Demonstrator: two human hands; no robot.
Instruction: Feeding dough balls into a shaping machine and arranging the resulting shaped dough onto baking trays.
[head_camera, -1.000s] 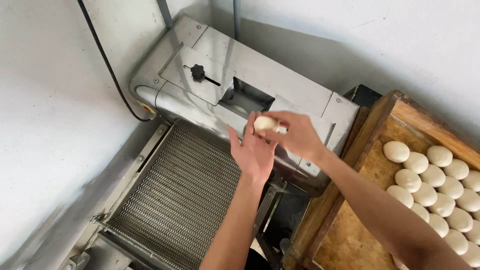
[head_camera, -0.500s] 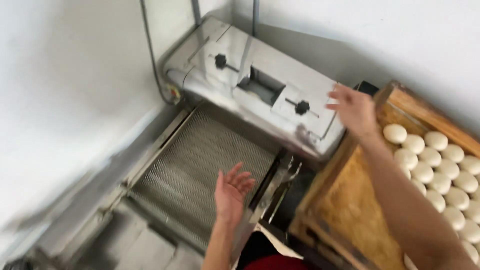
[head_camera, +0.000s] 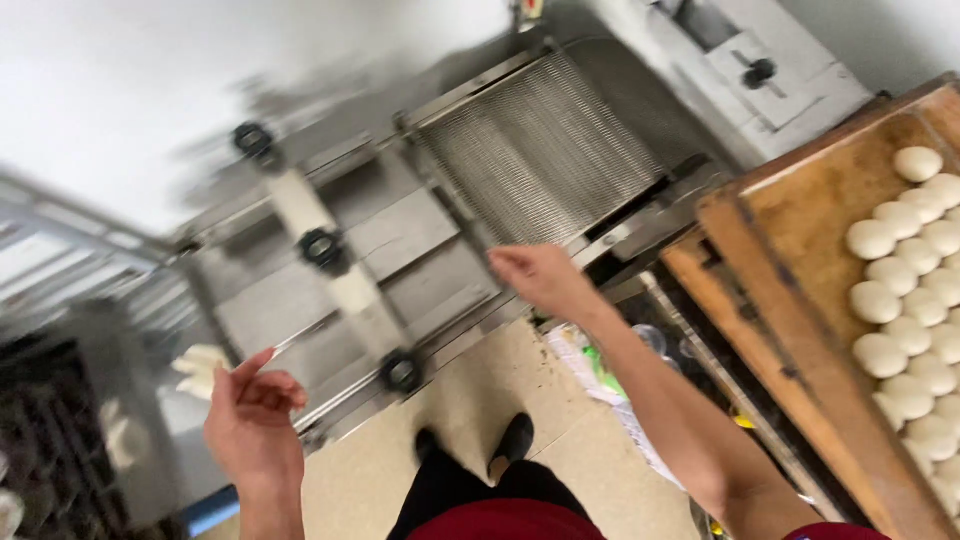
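Right hand (head_camera: 535, 278) moved off wooden tray (head_camera: 800, 300) toward mesh belt (head_camera: 545, 160); left hand (head_camera: 250, 420) raised; both grips apart, empty.

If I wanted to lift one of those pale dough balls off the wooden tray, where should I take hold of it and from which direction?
Probably best from straight above, fingers cupping the sides of a dough ball at the end of the rows, where the bare wooden tray leaves room. The balls are round, low domes packed touching each other, so a sideways reach would likely squash the neighbours. Both the left hand and the right hand are empty, away from the tray.

White wall (head_camera: 150, 70) up top, beige floor (head_camera: 470, 400) below, w/ even, bright light.
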